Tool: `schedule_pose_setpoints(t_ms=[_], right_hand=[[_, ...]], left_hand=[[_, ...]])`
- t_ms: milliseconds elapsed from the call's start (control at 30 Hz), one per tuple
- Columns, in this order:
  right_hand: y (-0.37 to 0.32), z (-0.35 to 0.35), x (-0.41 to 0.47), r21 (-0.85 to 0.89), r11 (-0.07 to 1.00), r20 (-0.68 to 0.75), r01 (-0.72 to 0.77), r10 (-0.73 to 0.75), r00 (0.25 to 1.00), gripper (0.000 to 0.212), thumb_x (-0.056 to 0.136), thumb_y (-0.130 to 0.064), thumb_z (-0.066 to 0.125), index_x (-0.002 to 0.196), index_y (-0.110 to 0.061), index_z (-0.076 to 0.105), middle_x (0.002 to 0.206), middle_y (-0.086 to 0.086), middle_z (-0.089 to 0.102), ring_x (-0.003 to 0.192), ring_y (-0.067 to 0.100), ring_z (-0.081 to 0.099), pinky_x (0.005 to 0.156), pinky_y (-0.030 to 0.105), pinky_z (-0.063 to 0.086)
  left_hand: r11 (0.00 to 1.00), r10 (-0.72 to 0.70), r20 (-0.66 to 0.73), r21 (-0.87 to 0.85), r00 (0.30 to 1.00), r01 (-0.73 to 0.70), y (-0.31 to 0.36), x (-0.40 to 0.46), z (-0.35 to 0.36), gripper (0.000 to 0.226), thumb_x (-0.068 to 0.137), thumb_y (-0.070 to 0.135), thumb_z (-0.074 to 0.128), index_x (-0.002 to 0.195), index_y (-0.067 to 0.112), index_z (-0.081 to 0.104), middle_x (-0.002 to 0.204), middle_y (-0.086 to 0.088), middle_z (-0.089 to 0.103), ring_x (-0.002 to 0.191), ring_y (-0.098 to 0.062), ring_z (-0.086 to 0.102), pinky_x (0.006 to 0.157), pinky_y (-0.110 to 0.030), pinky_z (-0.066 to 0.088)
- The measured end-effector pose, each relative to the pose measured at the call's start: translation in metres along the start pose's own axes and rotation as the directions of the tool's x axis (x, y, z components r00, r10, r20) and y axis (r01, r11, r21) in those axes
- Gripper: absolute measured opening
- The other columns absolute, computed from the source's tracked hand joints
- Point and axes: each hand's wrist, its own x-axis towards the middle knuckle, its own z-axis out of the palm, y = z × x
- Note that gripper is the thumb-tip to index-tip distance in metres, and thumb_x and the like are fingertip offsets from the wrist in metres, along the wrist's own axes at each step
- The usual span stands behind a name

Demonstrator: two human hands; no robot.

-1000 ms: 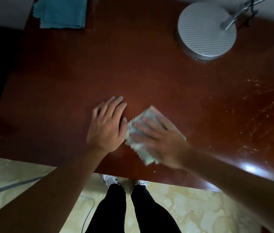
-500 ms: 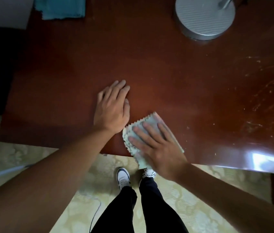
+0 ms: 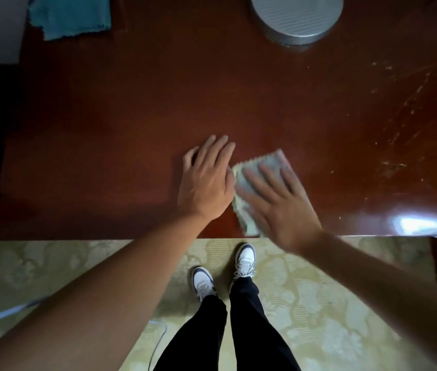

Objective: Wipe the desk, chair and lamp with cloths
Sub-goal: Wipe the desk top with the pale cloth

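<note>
A folded pale green cloth (image 3: pixel 272 163) lies near the front edge of the dark red-brown wooden desk (image 3: pixel 131 116). My right hand (image 3: pixel 279 202) presses flat on it with straight fingers, blurred by motion. My left hand (image 3: pixel 206 183) rests flat on the bare desk just left of the cloth, its thumb side touching the cloth's edge. The round silver lamp base (image 3: pixel 296 17) stands at the back of the desk. A teal cloth (image 3: pixel 70 14) lies at the back left corner. No chair is in view.
Pale scratches and crumbs (image 3: pixel 412 103) mark the desk's right side, with a bright glare (image 3: pixel 421 223) near the front right edge. Below the desk edge are my feet in white shoes (image 3: pixel 244 259) on patterned yellow flooring, and a thin cable (image 3: pixel 158 341) lies on the floor.
My right hand has slid the cloth back and forth near the front edge, now farther onto the desk again. My left hand stays flat beside it. The view has shifted a little.
</note>
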Motion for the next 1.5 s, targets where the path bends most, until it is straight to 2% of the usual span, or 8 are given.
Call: schedule_pose_setpoints(t_ms=[133,333,600,700,867,1100,1300,1500], right_hand=[[0.038,-0.007,0.000,-0.025,0.996,0.115,0.083,-0.079,0.990,0.053,0.104,-0.037,0.029,0.156,-0.027,0.026,0.164,0.005,0.023,0.151,0.032,0.019,0.120,0.060,0.014],[0.125,-0.018,0.101,-0.011,0.885,0.058,-0.466,0.465,0.883,0.054,0.106,-0.046,0.010,0.158,-0.031,0.017,0.165,0.004,0.019,0.153,0.031,0.010,0.123,0.052,-0.003],[-0.045,0.000,-0.043,0.096,0.977,0.073,-0.189,0.183,0.980,0.053,0.107,-0.040,0.025,0.158,-0.027,0.021,0.166,0.001,0.015,0.154,0.028,0.011,0.122,0.055,0.016],[-0.005,-0.003,-0.004,0.048,0.990,0.063,-0.130,0.127,0.990,0.052,0.106,-0.037,0.026,0.156,-0.025,0.029,0.163,0.006,0.025,0.150,0.032,0.023,0.120,0.058,0.019],[0.089,-0.016,0.131,0.015,0.918,0.049,-0.397,0.396,0.917,0.051,0.107,-0.039,0.017,0.157,-0.029,0.020,0.164,0.003,0.024,0.152,0.031,0.015,0.123,0.052,0.007],[-0.029,-0.007,0.086,0.011,1.000,-0.016,-0.005,0.005,1.000,0.051,0.103,-0.033,0.032,0.153,-0.021,0.036,0.159,0.003,0.035,0.150,0.030,0.026,0.120,0.059,0.011],[-0.026,-0.007,0.030,0.025,0.968,0.126,0.251,-0.252,0.959,0.050,0.106,-0.035,0.029,0.155,-0.026,0.030,0.162,0.002,0.027,0.151,0.028,0.020,0.120,0.059,0.019],[0.051,-0.018,0.165,0.033,0.945,0.025,-0.324,0.323,0.946,0.051,0.107,-0.036,0.018,0.157,-0.027,0.023,0.162,0.003,0.030,0.153,0.026,0.015,0.124,0.049,0.001]], left_hand=[[1.000,0.004,0.002,0.021,1.000,-0.004,0.001,0.000,0.004,0.043,0.095,0.025,0.045,0.135,0.014,0.055,0.146,-0.003,0.052,0.140,-0.021,0.040,0.110,-0.042,0.029],[0.999,0.037,-0.051,-0.017,0.998,-0.037,-0.001,-0.001,0.006,0.040,0.096,0.022,0.046,0.132,0.010,0.058,0.142,-0.006,0.056,0.137,-0.025,0.044,0.110,-0.042,0.034],[0.999,0.012,-0.019,-0.043,1.000,-0.013,-0.001,0.001,0.003,0.042,0.097,0.024,0.042,0.134,0.010,0.057,0.144,-0.006,0.054,0.139,-0.025,0.042,0.111,-0.042,0.032],[0.999,0.014,-0.029,-0.046,0.999,-0.015,-0.001,0.000,0.003,0.042,0.095,0.023,0.044,0.132,0.009,0.058,0.143,-0.007,0.055,0.137,-0.026,0.044,0.110,-0.043,0.032],[0.993,-0.007,-0.045,-0.119,0.999,0.002,-0.001,0.002,0.000,0.042,0.093,0.024,0.050,0.131,0.008,0.059,0.142,-0.007,0.055,0.137,-0.024,0.044,0.111,-0.042,0.034],[0.966,-0.253,-0.180,-0.107,0.951,0.237,-0.042,0.001,-0.024,0.040,0.090,0.022,0.053,0.128,0.013,0.060,0.143,-0.006,0.053,0.135,-0.023,0.047,0.104,-0.043,0.033],[0.994,-0.090,-0.034,0.053,0.995,0.092,-0.071,-0.021,-0.023,0.046,0.095,0.031,0.043,0.135,0.013,0.054,0.148,-0.004,0.050,0.141,-0.021,0.039,0.111,-0.043,0.027],[0.995,-0.094,-0.060,0.019,0.994,0.096,-0.069,-0.021,-0.026,0.043,0.093,0.029,0.047,0.132,0.012,0.057,0.145,-0.004,0.053,0.139,-0.021,0.043,0.111,-0.041,0.029]])
